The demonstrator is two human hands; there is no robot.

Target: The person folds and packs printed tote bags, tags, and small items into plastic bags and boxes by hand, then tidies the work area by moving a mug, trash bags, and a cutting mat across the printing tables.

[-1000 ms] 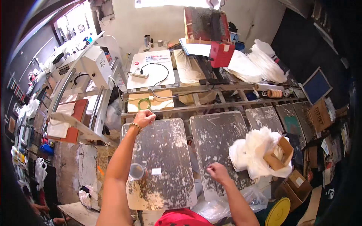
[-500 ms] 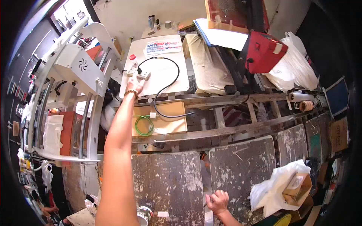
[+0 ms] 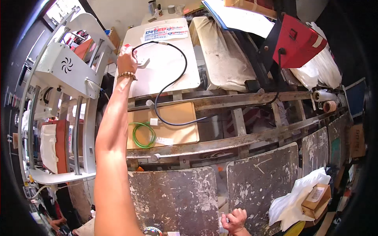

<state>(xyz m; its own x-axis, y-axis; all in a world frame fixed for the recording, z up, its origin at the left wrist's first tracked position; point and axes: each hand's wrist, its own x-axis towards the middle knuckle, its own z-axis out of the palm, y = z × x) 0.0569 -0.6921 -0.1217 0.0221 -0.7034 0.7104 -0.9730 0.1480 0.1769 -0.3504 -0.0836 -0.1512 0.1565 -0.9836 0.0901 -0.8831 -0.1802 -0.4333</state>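
Observation:
My left hand [image 3: 127,61] reaches far forward over the white board [image 3: 169,74], its fingers closed at the end of a black cable [image 3: 186,65]. A red cap [image 3: 126,46] shows just beyond the fingers. The hand covers the cable's plug end and whatever is in the grip. Right beside it lies a white power strip [image 3: 144,63], partly hidden by the hand. Low in the view, my right hand [image 3: 234,221] is curled into a loose fist, with nothing visible in it, over the gap between two paint-marked dark boards [image 3: 262,177].
A green coil [image 3: 144,135] and a white adapter [image 3: 154,122] lie on a brown board [image 3: 179,133]. A white-framed machine [image 3: 65,67] stands left. A red box [image 3: 299,41] is mounted right. White plastic and a cardboard box [image 3: 316,200] sit at lower right.
My left hand has gone from touching the power strip to closing beside it, over the red-capped bottle and plug area. The camera view has shifted. My right hand stays curled.

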